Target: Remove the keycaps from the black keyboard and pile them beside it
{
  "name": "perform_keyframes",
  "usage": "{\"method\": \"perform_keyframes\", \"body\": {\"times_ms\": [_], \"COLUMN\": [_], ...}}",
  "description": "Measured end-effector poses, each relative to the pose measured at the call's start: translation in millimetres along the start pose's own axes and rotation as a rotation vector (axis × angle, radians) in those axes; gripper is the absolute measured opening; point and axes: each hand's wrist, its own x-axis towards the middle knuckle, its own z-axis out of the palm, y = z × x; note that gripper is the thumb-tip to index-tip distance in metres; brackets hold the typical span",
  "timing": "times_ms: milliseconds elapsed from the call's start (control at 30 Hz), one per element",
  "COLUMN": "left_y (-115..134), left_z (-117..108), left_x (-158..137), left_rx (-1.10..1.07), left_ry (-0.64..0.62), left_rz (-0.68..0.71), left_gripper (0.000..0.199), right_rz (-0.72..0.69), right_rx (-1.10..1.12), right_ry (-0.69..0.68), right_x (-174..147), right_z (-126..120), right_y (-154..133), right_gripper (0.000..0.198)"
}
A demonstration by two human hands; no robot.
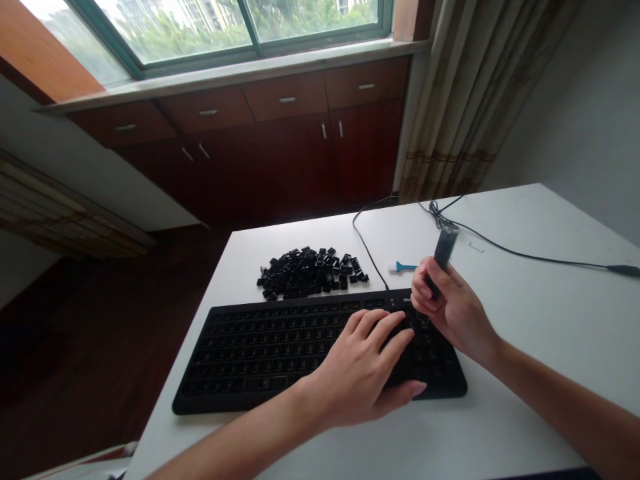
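Note:
A black keyboard [265,333] lies on the white table, with bare key sockets over its left and middle parts. My left hand [363,357] rests palm-down on the right-of-centre part of the keyboard, fingers stretched and thumb apart, holding nothing. Over the keyboard's upper right, my right hand [447,293] is closed around a dark, upright, stick-like tool [446,243] with a greyish top end. The tool's lower end reaches down towards the keys; whether it touches one is hard to see. Behind the keyboard is a heap of loose black keycaps [305,272].
A small blue brush [403,267] with pale bristles lies behind the keyboard. The keyboard's black cable [367,243] runs back to a tied bundle and across to the right. A thin bent wire [477,248] lies nearby. Beyond the table [545,227] stand dark red cabinets [280,157] under a window.

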Motion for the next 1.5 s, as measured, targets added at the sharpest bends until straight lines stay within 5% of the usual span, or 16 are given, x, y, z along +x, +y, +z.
{"method": "perform_keyframes", "body": {"times_ms": [333, 633, 867, 1000, 1167, 1300, 1500], "left_y": [-3, -4, -5, -4, -8, -9, -6], "left_z": [7, 7, 7, 5, 1, -3, 3], "left_x": [5, 4, 5, 4, 4, 12, 16], "left_rx": [-0.158, -0.223, -0.283, -0.412, -0.727, -0.842, -0.945], "left_ry": [0.053, 0.089, 0.111, 0.163, 0.451, 0.399, 0.454], "left_rz": [0.006, -0.008, -0.013, -0.065, -0.259, -0.253, -0.252], "left_gripper": [0.05, 0.047, 0.046, 0.035, 0.04, 0.052, 0.029], "right_rz": [0.045, -0.11, -0.102, -0.04, -0.076, -0.159, -0.26], "right_rx": [-0.106, -0.198, -0.263, -0.353, -0.695, -0.849, -0.954], "right_ry": [0.088, 0.09, 0.067, -0.028, -0.198, -0.379, -0.551], "right_x": [-6, -12, -13, -12, -14, -15, -14], "right_z": [4, 4, 3, 1, 0, 5, 11], "right_y": [9, 18, 22, 20, 14, 14, 13], "right_gripper": [0.032, 0.031, 0.029, 0.027, 0.018, 0.011, 0.028]}}
